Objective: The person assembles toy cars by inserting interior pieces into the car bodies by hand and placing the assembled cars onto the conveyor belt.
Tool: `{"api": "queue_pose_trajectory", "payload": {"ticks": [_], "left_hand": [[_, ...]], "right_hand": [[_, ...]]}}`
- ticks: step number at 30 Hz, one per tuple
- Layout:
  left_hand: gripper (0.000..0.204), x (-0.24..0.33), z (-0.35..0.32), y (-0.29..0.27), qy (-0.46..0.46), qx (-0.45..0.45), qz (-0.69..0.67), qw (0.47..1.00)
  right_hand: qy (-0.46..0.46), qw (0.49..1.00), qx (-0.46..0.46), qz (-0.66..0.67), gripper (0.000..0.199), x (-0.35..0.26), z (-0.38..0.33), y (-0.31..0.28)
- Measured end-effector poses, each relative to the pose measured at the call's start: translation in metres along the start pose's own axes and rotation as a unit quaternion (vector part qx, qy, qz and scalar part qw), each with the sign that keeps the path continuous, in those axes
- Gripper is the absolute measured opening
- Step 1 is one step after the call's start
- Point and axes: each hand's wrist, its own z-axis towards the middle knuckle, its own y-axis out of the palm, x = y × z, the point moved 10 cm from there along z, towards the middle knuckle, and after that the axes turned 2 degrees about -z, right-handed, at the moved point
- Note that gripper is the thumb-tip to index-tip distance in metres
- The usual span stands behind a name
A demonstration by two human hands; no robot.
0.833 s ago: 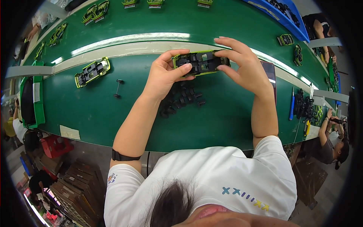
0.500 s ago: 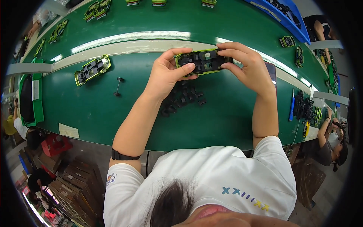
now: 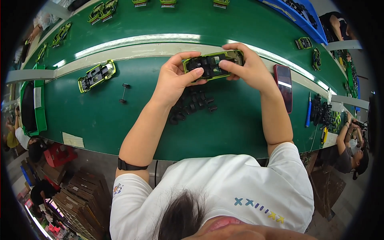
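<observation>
Between my two hands is a green toy car body with a black interior, its open inside turned up toward me. My left hand is closed round its left end, the thumb pressing on the black part. Round the right end curl the fingers of my right hand, with the thumb laid over the interior. Below the car, small black curved parts lie in a loose pile on the green table. Another green car body rests to the left, beside a wheel axle with two black wheels.
A phone lies right of my forearm. Farther right are a blue pen-like tool, black parts and a yellow cutter. A green bin stands at the left edge. Beyond the pale strip, more car bodies sit near a blue bin.
My right hand has shifted left and its thumb has moved from the car's right end onto the interior. The car has tilted slightly. More of the phone shows now.
</observation>
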Motion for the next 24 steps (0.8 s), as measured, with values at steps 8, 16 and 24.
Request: {"api": "queue_pose_trajectory", "payload": {"ticks": [8, 16, 24], "left_hand": [[0.036, 0.0032, -0.0008, 0.0075, -0.01, -0.05, -0.044, 0.998], [0.036, 0.0097, -0.0021, 0.0066, 0.036, -0.032, 0.014, 0.999], [0.035, 0.0106, -0.0029, 0.0067, 0.034, -0.028, 0.018, 0.999]], "right_hand": [[0.03, 0.999, 0.0, -0.016, 0.049, 0.0066, 0.0012, -0.0027], [0.025, 1.0, 0.009, -0.007, 0.045, 0.0044, 0.0011, -0.001], [0.019, 0.999, 0.014, 0.034, 0.037, 0.0051, 0.0007, 0.0015]]}}
